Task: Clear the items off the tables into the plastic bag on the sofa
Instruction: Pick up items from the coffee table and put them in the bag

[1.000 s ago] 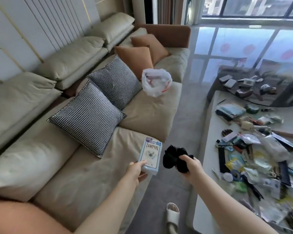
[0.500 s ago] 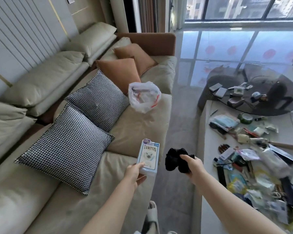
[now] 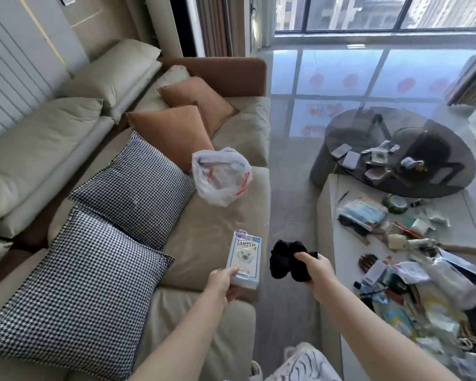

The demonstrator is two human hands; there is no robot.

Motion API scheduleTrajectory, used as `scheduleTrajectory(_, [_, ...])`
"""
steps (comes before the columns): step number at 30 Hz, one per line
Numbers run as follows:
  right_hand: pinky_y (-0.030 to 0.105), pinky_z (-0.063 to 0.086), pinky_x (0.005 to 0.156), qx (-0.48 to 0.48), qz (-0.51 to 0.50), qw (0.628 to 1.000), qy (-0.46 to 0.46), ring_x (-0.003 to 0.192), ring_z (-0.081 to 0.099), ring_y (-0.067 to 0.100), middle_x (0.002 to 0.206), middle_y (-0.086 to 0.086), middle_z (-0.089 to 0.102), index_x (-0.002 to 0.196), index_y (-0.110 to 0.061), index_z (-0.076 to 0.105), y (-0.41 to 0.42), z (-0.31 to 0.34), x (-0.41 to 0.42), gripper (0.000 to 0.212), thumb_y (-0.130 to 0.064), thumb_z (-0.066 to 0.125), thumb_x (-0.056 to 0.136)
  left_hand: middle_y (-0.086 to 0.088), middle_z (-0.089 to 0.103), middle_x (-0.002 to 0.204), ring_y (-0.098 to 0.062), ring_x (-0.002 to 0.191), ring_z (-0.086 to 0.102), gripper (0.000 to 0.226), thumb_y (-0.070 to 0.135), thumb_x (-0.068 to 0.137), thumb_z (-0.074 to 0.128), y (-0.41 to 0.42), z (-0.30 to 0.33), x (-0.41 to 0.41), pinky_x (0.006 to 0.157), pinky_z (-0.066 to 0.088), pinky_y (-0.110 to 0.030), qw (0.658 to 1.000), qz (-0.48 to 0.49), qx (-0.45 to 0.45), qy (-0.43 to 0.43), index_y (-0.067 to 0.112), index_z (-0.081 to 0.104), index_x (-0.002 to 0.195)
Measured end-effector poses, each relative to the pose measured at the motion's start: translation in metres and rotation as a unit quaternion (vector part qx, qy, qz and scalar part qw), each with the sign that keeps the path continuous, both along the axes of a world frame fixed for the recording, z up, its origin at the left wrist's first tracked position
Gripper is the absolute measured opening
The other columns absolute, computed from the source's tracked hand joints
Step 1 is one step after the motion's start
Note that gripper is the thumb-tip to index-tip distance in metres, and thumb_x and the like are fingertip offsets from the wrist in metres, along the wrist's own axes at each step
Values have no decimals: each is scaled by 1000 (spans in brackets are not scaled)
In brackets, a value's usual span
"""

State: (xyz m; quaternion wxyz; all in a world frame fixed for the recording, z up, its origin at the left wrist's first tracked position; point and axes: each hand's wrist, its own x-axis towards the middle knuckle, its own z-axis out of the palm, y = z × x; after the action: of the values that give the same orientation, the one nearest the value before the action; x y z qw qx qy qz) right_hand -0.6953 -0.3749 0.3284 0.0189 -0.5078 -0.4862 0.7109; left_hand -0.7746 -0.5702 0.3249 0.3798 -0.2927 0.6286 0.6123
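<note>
Midway through, by the look of it. Left hand [image 3: 221,279] closed in a firm grip on a pale blue cardboard box printed TAMPON [image 3: 244,264], thumb on its face, held over the front edge of the beige sofa [image 3: 212,226]. Right hand [image 3: 315,270] clenched in a grip on a bunched black fabric item [image 3: 286,259], over the floor just beside the box. Both well short of the translucent white plastic bag with red print [image 3: 221,174], slumped open on the seat cushion at 12 o'clock from the hands and already showing some contents. Much left: a dense litter of packets and wrappers on the long white tabletop [image 3: 341,243] at 3 o'clock, plus a few small things on the dark round glass tabletop [image 3: 341,138] at 1 o'clock. Bag contents hard to identify through the plastic; white tabletop cut off at the right edge; clutter blurred lower right.
</note>
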Motion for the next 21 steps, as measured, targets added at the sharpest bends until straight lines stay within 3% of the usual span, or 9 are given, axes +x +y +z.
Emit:
scheduleTrajectory(4, [33,48,61,3,9,1000,1,83,57,29,86,13,60,91,-4,56,23,2,-41,5,-4,59,87,-7,60,74,-18,62,55,5,12,89,62,23,-4,-38,58,46,-26,1000,17,-4,0,10,59,85])
scheduleTrajectory(12, [39,47,71,5,86,996,-11,86,56,32,92,15,58,98,0,55,106,-4,-145,12,-3,59,87,-11,63,79,-20,65,56,18,11,89,62,89,-9,-124,60,47,-29,998,65,-20,7,4,60,105])
scheduleTrajectory(16, [39,46,72,25,139,990,-25,78,55,30,85,14,58,84,-3,55,147,-9,-196,5,-4,59,86,-18,64,96,-24,70,59,35,12,88,64,118,-16,-155,62,49,-31,994,101,-34,-3,-2,54,119])
scheduleTrajectory(21, [34,46,64,31,158,986,-40,70,54,27,77,12,56,74,-7,54,175,-14,-250,12,-3,59,85,-23,63,113,-26,75,59,40,12,89,63,140,-22,-186,62,50,-33,987,152,-33,-24,-2,50,124])
